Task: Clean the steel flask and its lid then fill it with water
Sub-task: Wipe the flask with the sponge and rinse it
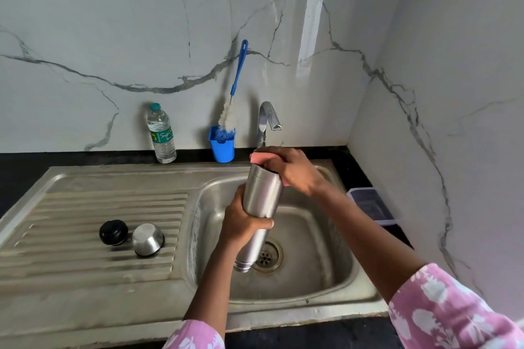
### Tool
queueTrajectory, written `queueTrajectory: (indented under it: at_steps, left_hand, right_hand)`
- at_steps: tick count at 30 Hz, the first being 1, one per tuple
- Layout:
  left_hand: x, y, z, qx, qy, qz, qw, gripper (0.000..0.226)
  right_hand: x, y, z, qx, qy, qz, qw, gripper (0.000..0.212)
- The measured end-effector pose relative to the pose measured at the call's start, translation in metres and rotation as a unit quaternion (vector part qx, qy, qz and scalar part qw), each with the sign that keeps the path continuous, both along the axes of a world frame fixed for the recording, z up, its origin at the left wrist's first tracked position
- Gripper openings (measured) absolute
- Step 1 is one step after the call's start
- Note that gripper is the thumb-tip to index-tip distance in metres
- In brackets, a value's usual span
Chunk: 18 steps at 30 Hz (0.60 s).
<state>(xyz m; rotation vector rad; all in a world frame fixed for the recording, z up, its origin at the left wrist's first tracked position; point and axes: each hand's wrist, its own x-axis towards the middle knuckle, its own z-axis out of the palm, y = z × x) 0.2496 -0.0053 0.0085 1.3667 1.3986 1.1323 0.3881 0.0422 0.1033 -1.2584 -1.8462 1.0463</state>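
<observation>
We hold the flask (262, 198) tilted over the sink (312, 278), left hand (243, 221) curled round its middle. The right hand (292, 170) grips a pink sponge (256, 157) against its upper end, just below the tap (268, 119). A black stopper (113, 232) and a steel cap (147, 239) lie side by side on the drainboard (85, 263); a water bottle (161, 134) and a brush (235, 93) in a blue cup (222, 147) stand against the wall.

A plastic water bottle (161, 134) with a teal cap stands upright on the black worktop (22, 163), against the marbled wall (113, 22). Near it on the right sits a blue cup (222, 150) — a blue-handled bottle brush (226, 117) leans out of it onto the wall. Far right, a clear box (371, 204) rests on the worktop.
</observation>
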Motion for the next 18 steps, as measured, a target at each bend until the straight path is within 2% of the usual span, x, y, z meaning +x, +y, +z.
queueTrajectory:
  at_steps: [3, 6, 7, 9, 10, 11, 14, 18]
  left_hand:
    - [-0.006, -0.001, 0.001, -0.005, 0.015, 0.003, 1.0, 0.081]
    - [-0.006, 0.0, 0.0, -0.024, 0.033, 0.002, 0.999, 0.079]
    - [-0.006, 0.0, -0.001, -0.032, 0.036, 0.003, 0.999, 0.077]
    - [-0.004, 0.0, -0.005, -0.04, 0.04, 0.013, 0.998, 0.075]
    - [-0.003, -0.001, -0.007, -0.041, 0.043, 0.017, 0.998, 0.075]
    - [-0.002, -0.004, -0.008, -0.041, 0.047, 0.019, 0.998, 0.073]
    - [0.001, -0.01, -0.005, -0.034, 0.066, 0.038, 0.997, 0.069]
    - [0.003, -0.011, 0.001, -0.005, 0.095, 0.066, 0.993, 0.081]
  right_hand:
    - [-0.002, -0.014, -0.002, 0.152, -0.039, 0.02, 0.987, 0.031]
    - [-0.002, -0.021, -0.008, 0.285, -0.147, 0.052, 0.946, 0.047]
    - [-0.002, -0.021, -0.013, 0.338, -0.207, 0.066, 0.916, 0.048]
    - [-0.006, -0.023, -0.023, 0.447, -0.331, 0.09, 0.826, 0.043]
    - [-0.008, -0.025, -0.026, 0.47, -0.371, 0.095, 0.795, 0.041]
    - [-0.008, -0.026, -0.029, 0.478, -0.389, 0.089, 0.782, 0.04]
    - [-0.015, -0.024, -0.03, 0.449, -0.403, 0.055, 0.796, 0.041]
    - [-0.032, -0.019, -0.019, 0.398, -0.424, 0.007, 0.813, 0.044]
